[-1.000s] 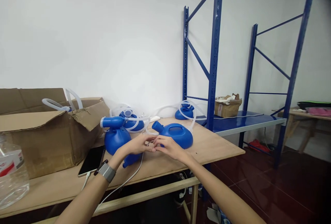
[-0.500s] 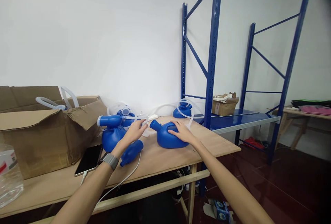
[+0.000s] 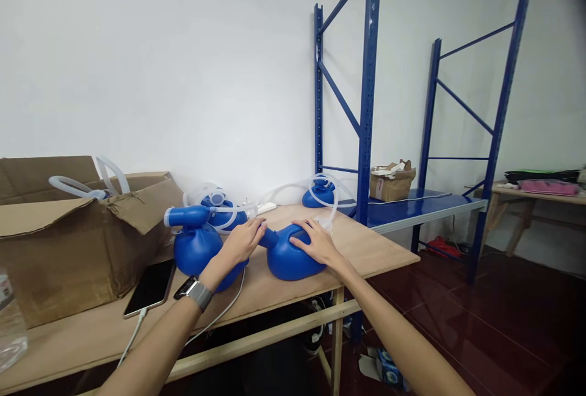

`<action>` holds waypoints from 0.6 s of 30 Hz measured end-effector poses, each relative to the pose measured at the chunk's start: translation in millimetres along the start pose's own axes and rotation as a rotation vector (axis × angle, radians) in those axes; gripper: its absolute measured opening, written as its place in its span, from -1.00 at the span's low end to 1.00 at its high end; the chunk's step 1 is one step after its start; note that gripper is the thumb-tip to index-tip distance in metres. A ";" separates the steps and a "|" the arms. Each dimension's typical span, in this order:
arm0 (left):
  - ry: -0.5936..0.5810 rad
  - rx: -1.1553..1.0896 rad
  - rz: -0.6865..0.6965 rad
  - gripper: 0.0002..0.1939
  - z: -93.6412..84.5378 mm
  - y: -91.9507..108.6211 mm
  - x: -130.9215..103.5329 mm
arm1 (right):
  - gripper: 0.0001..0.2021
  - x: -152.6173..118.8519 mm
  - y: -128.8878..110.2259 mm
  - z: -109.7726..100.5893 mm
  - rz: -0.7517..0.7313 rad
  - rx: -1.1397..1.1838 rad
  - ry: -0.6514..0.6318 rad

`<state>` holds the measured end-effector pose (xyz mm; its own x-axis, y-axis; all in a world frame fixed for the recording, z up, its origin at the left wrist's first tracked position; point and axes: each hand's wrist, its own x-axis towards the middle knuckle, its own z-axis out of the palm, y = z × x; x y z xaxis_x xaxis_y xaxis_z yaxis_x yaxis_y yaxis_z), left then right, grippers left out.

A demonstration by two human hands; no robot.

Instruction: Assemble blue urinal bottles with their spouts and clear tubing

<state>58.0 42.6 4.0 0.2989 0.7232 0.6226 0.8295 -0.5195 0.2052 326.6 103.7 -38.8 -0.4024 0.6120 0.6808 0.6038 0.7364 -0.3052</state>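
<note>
A blue plastic urinal bottle (image 3: pixel 293 260) rests on the wooden table in front of me. My right hand (image 3: pixel 315 240) grips its top handle from the right, thumb and fingers around it. At the bottle's slanted neck, my left hand (image 3: pixel 245 240) has its fingers closed around the mouth end; the fingertips are partly hidden. Beneath my left wrist lies a loose blue tapered piece (image 3: pixel 232 279), mostly covered. Left of that stands a second blue urinal bottle (image 3: pixel 195 249) with a blue head fitted on its mouth. Behind it is another blue bottle (image 3: pixel 233 220) with clear tubing.
An open cardboard box (image 3: pixel 68 255), a phone (image 3: pixel 150 289) on a white cable and a clear water bottle (image 3: pixel 10 329) are on the left. At the back right sits a blue bottle (image 3: pixel 318 194) with coiled tubing, beside a blue metal rack (image 3: pixel 368 97).
My left hand has come down and right onto the bottle's neck, its fingers closing. The held bottle has shifted slightly nearer. My right hand keeps its grip; the view has turned slightly right.
</note>
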 end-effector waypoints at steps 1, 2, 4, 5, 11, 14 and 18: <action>0.000 0.013 -0.007 -0.48 0.9 2.3 -0.8 | -0.53 -1.4 -1.6 -0.1 -0.001 0.005 0.008; -0.001 0.012 -0.019 -0.49 2.7 4.1 -1.7 | -0.53 -2.7 -3.1 -0.2 0.001 0.010 0.016; 0.011 -0.048 -0.057 -0.50 8.7 6.1 -3.8 | -0.54 -4.1 -5.4 -0.4 0.013 0.019 0.024; 0.028 -0.106 -0.078 -0.50 12.6 6.6 -4.9 | -0.54 -4.2 -6.0 -0.6 0.019 0.024 0.022; 0.125 -0.244 -0.098 -0.50 33.3 15.9 -13.2 | -0.63 -1.3 -1.3 -2.4 0.005 0.090 0.006; 0.173 -0.144 0.023 -0.43 33.3 26.1 -18.1 | -0.61 0.7 5.6 -3.0 -0.039 0.200 -0.002; 0.147 -0.084 0.172 -0.40 24.2 37.4 -22.3 | -0.54 6.0 12.5 -3.3 -0.088 0.359 -0.017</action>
<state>93.8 18.0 -20.4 0.3550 0.5499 0.7561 0.7284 -0.6696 0.1450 334.0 115.7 -36.4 -0.4552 0.5445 0.7045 0.2875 0.8387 -0.4625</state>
